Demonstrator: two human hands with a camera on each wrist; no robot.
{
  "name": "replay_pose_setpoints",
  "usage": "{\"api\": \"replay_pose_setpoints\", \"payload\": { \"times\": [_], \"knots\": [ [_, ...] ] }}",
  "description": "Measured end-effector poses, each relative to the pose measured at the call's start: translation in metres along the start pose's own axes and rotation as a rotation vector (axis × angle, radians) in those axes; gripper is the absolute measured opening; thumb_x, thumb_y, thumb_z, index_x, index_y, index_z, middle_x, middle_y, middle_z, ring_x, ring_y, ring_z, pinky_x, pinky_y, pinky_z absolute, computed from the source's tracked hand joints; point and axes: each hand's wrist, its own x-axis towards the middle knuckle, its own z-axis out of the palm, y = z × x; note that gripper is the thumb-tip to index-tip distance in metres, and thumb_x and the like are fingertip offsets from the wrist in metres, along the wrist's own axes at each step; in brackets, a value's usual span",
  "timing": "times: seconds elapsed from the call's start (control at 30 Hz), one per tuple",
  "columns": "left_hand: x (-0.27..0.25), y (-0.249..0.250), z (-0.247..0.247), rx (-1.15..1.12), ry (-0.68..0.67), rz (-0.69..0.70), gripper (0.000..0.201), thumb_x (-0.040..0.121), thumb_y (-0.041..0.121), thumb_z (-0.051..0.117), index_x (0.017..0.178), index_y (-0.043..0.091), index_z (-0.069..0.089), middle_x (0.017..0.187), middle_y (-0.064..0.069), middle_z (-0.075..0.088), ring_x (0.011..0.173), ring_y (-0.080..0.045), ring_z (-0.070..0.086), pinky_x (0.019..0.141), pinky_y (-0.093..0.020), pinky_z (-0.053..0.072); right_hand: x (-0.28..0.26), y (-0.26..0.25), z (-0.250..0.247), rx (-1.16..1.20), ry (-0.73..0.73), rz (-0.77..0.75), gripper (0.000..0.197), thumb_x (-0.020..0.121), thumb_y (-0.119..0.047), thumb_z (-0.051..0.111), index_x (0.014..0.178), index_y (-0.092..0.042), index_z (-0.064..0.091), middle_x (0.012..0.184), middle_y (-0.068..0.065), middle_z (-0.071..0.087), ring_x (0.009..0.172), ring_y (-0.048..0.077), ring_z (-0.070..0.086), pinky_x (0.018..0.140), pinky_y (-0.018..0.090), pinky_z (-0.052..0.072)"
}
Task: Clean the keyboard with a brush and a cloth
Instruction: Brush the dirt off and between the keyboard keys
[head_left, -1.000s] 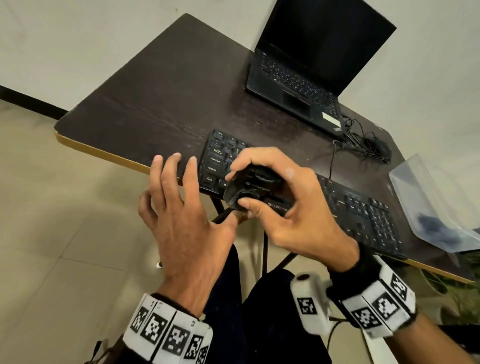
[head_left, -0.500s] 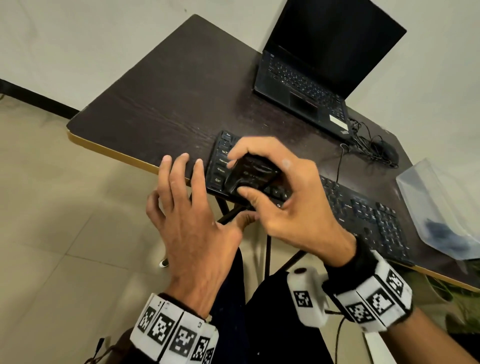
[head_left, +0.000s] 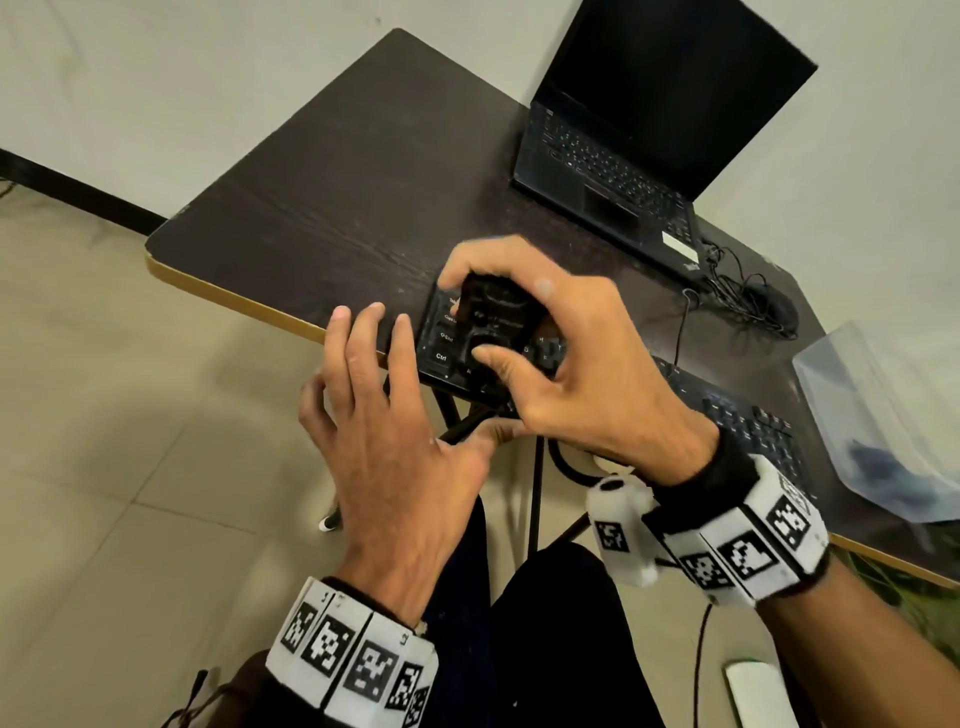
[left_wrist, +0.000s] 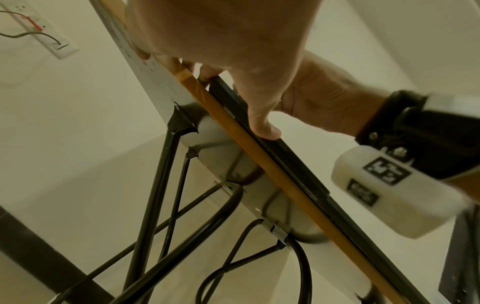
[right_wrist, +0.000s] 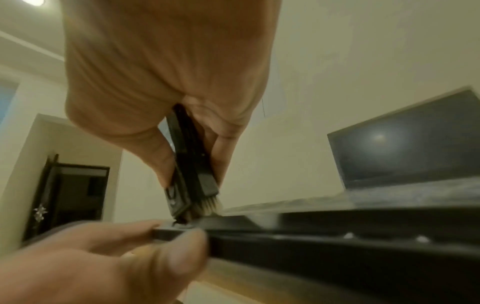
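Observation:
A long black keyboard (head_left: 737, 415) lies along the front edge of a dark table (head_left: 337, 197). My right hand (head_left: 511, 325) grips a small black brush (head_left: 488, 301) over the keyboard's left end. In the right wrist view the brush (right_wrist: 189, 174) points down, its pale bristles (right_wrist: 210, 205) on the keyboard (right_wrist: 337, 246). My left hand (head_left: 405, 405) lies with straight fingers on the table beside the keyboard's left end. Its thumb (left_wrist: 265, 131) presses the keyboard's front edge (left_wrist: 298, 164). The keys under the brush are hidden.
An open black laptop (head_left: 623, 156) stands at the back. A mouse with tangled cables (head_left: 774, 306) lies to its right. A clear plastic bag (head_left: 883, 431) with something dark inside sits at the right edge. Black table legs (left_wrist: 155, 185) stand under the tan table edge (left_wrist: 259, 148).
My right hand has swept the brush from the keyboard's front rows toward the far rows at its left end. My left hand has kept its place at the keyboard's corner.

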Motion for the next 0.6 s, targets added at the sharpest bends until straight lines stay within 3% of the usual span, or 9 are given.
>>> {"api": "replay_pose_setpoints", "payload": {
  "times": [0.1, 0.2, 0.33, 0.4, 0.5, 0.6],
  "knots": [
    [0.001, 0.0, 0.001, -0.012, 0.022, 0.001, 0.113, 0.071, 0.08, 0.053, 0.155, 0.005, 0.042, 0.166, -0.012, 0.032, 0.162, -0.028, 0.015, 0.121, -0.054, 0.021, -0.003, -0.001, 0.002, 0.039, -0.024, -0.038, 0.062, 0.076, 0.021, 0.072, 0.131, -0.006, 0.064, 0.12, -0.007, 0.069, 0.101, 0.025, 0.073, 0.085, 0.045, 0.06],
    [0.001, 0.0, -0.001, 0.017, -0.006, -0.006, 0.121, 0.067, 0.084, 0.062, 0.156, 0.005, 0.041, 0.167, -0.012, 0.031, 0.162, -0.028, 0.014, 0.121, -0.054, 0.022, 0.0, 0.007, 0.003, 0.033, 0.061, 0.026, 0.059, 0.079, 0.017, 0.072, 0.132, -0.008, 0.062, 0.115, -0.001, 0.069, 0.094, 0.03, 0.073, 0.078, 0.049, 0.061],
    [0.0, 0.0, 0.0, -0.005, 0.019, 0.004, 0.115, 0.068, 0.074, 0.066, 0.156, 0.004, 0.042, 0.167, -0.013, 0.032, 0.162, -0.029, 0.015, 0.121, -0.055, 0.023, -0.007, 0.0, 0.009, 0.098, 0.059, -0.027, 0.06, 0.076, 0.024, 0.072, 0.129, -0.005, 0.063, 0.119, -0.006, 0.068, 0.097, 0.031, 0.073, 0.082, 0.051, 0.061],
    [0.0, 0.0, 0.0, 0.001, 0.009, 0.005, 0.116, 0.068, 0.075, 0.067, 0.156, 0.004, 0.041, 0.167, -0.013, 0.031, 0.162, -0.029, 0.015, 0.121, -0.054, 0.022, -0.006, 0.006, 0.009, 0.129, 0.084, -0.001, 0.059, 0.08, 0.023, 0.072, 0.13, -0.004, 0.061, 0.119, 0.001, 0.068, 0.098, 0.034, 0.073, 0.082, 0.053, 0.062],
    [0.0, 0.0, -0.001, 0.029, -0.006, -0.004, 0.118, 0.069, 0.081, 0.066, 0.155, 0.004, 0.041, 0.167, -0.013, 0.031, 0.162, -0.029, 0.014, 0.121, -0.056, 0.023, -0.001, 0.007, 0.012, 0.128, 0.149, 0.044, 0.057, 0.081, 0.021, 0.071, 0.131, -0.003, 0.06, 0.119, 0.003, 0.067, 0.097, 0.03, 0.073, 0.078, 0.05, 0.063],
    [0.0, 0.001, 0.0, -0.021, 0.038, -0.011, 0.102, 0.076, 0.07, 0.053, 0.154, 0.005, 0.043, 0.166, -0.011, 0.033, 0.161, -0.027, 0.014, 0.122, -0.054, 0.022, -0.008, -0.003, 0.019, 0.154, 0.127, -0.026, 0.059, 0.075, 0.028, 0.071, 0.127, 0.0, 0.063, 0.12, -0.003, 0.067, 0.104, 0.026, 0.073, 0.09, 0.048, 0.06]
  ]
}}
